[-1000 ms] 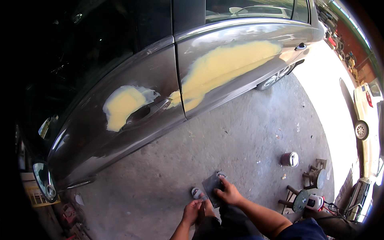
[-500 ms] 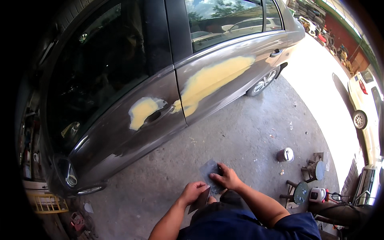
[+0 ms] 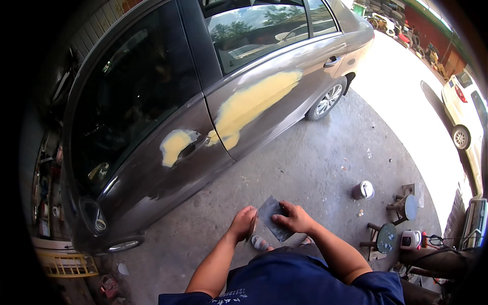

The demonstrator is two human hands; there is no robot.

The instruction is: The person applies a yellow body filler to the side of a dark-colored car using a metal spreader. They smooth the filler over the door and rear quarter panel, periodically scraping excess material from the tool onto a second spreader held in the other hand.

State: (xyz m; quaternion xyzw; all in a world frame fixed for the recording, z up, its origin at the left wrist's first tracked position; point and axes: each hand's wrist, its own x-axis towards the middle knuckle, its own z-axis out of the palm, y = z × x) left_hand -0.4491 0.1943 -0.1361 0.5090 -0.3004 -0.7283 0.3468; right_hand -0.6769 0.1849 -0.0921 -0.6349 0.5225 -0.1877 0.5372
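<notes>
In front of my body, my left hand pinches a brown sheet of sandpaper, seen nearly edge-on. My right hand grips a dark grey sheet of sandpaper, thumb on top, its face tilted upward. The two sheets are close together, and I cannot tell whether they touch. Beyond my hands stands a dark grey car. Its rear door bears a long yellow filler patch; a smaller filler patch lies beside the front door handle.
On the concrete floor to the right stand a metal can and two small round stools. A white and red device sits near dark cables. At lower left is a yellow slatted frame. Farther right, a white car is parked in sunlight.
My hands have moved slightly apart, and the grey sheet is turned more fully into view. The brown sheet now shows mostly its edge. The view has shifted a little.
</notes>
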